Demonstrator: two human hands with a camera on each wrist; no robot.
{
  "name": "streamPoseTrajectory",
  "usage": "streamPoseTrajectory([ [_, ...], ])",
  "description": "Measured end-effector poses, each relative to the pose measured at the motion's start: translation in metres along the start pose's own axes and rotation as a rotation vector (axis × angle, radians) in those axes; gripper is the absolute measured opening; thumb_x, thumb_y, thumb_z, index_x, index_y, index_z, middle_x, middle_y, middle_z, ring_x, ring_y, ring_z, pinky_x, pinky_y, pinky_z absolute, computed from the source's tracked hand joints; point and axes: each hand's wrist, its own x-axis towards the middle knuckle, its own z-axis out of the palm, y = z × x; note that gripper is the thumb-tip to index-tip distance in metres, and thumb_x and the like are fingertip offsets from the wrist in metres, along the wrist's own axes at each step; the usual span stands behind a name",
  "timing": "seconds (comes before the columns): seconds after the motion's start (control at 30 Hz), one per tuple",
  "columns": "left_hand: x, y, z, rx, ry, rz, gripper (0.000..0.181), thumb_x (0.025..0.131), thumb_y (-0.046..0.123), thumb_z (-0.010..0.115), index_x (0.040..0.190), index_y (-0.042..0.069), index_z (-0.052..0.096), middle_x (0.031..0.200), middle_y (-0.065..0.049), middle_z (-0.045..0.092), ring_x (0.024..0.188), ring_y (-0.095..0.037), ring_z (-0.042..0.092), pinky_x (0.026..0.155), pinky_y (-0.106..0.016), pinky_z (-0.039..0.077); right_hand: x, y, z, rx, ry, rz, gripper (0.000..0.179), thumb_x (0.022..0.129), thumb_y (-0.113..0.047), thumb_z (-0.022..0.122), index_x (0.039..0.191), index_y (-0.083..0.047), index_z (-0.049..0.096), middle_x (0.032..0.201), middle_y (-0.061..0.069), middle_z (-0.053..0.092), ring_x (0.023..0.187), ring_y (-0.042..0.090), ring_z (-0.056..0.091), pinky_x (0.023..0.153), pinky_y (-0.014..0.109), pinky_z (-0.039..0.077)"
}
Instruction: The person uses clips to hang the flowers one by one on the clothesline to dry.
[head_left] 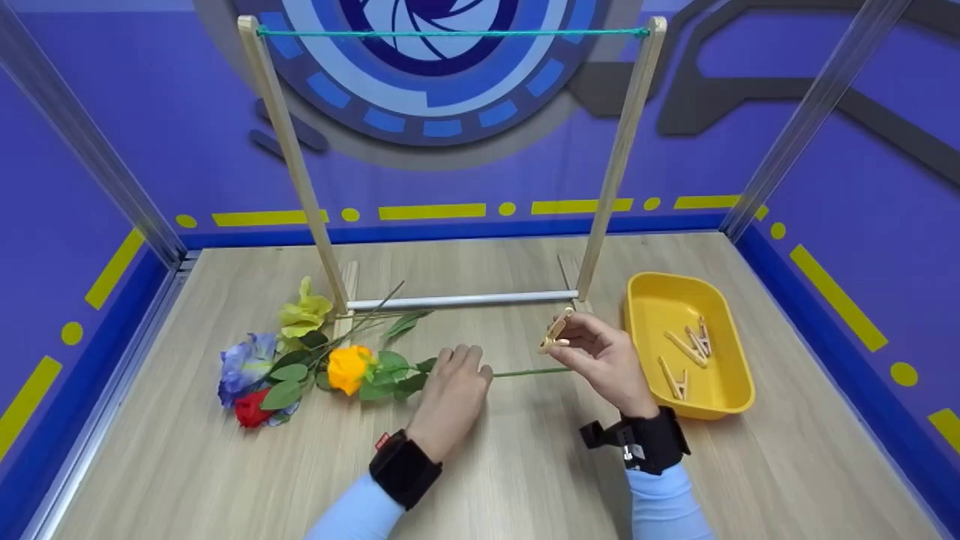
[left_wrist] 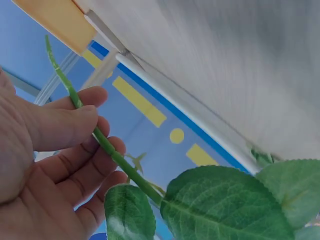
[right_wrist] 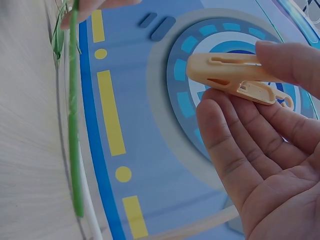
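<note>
My left hand pinches the green stem of an artificial orange-yellow rose between thumb and fingers. The bloom points left, and the bare stem end reaches right toward my other hand. Serrated leaves sit on the stem close by the left fingers. In my right hand a pale yellow clothespin is held between thumb and fingertips, above the table near the stem's end. A blue-purple flower, a red rose and a yellow-green flower lie together at the left.
A yellow tub with several clothespins stands right of my right hand. Behind my hands rises a wooden frame, with a teal cord across its top and a pale bar along its base. Blue printed walls enclose the table.
</note>
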Motion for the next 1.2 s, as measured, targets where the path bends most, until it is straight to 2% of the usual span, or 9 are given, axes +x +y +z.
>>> streamPoseTrajectory([
  [0.23,-0.001,0.014,0.012,-0.025,-0.008,-0.030,0.007,0.084,0.009,0.075,0.080,0.013,0.078,0.085,-0.001,0.059,0.077,-0.018,0.050,0.073,-0.032,0.041,0.000,0.002,0.000,0.013,-0.004,0.000,0.030,0.087,0.012,0.074,0.116,0.010,0.067,0.098,0.025,0.071,0.091,0.017,0.073,0.081,0.025,0.059],
  [0.53,-0.001,0.022,0.025,0.015,-0.021,-0.051,0.013,0.081,0.015,0.078,0.069,0.014,0.076,0.081,0.000,0.060,0.073,-0.018,0.050,0.070,-0.032,0.038,0.001,0.004,-0.002,-0.025,0.007,-0.005,0.028,0.087,0.008,0.076,0.113,0.007,0.069,0.098,0.023,0.072,0.090,0.021,0.072,0.080,0.024,0.058],
  [0.67,0.000,0.025,0.029,-0.006,-0.031,-0.063,0.013,0.082,0.015,0.077,0.069,0.014,0.077,0.081,0.000,0.061,0.073,-0.018,0.050,0.070,-0.032,0.038,0.001,0.004,-0.002,-0.036,0.009,-0.007,0.028,0.087,0.008,0.077,0.114,0.007,0.069,0.098,0.022,0.072,0.090,0.020,0.071,0.079,0.023,0.058],
  [0.9,0.000,0.025,0.032,-0.027,-0.006,-0.068,0.011,0.082,0.015,0.077,0.070,0.014,0.077,0.081,-0.001,0.061,0.073,-0.018,0.051,0.069,-0.032,0.038,0.001,0.004,-0.003,-0.039,0.008,0.003,0.027,0.087,0.007,0.077,0.114,0.006,0.069,0.098,0.021,0.073,0.090,0.020,0.072,0.079,0.023,0.059],
  [1.07,0.002,0.025,0.034,-0.027,-0.031,-0.057,0.009,0.085,0.017,0.076,0.077,0.016,0.080,0.082,0.000,0.062,0.075,-0.018,0.054,0.069,-0.031,0.039,0.001,0.003,-0.002,-0.039,0.014,0.003,0.029,0.085,0.010,0.077,0.113,0.008,0.069,0.099,0.022,0.072,0.091,0.015,0.072,0.080,0.023,0.058],
  [1.2,0.003,0.026,0.034,-0.085,-0.032,-0.051,0.007,0.086,0.014,0.076,0.084,0.015,0.082,0.083,-0.001,0.063,0.076,-0.018,0.055,0.069,-0.031,0.043,0.001,0.002,-0.002,-0.044,0.018,0.009,0.029,0.086,0.009,0.077,0.113,0.007,0.069,0.098,0.022,0.072,0.090,0.017,0.072,0.079,0.022,0.058],
])
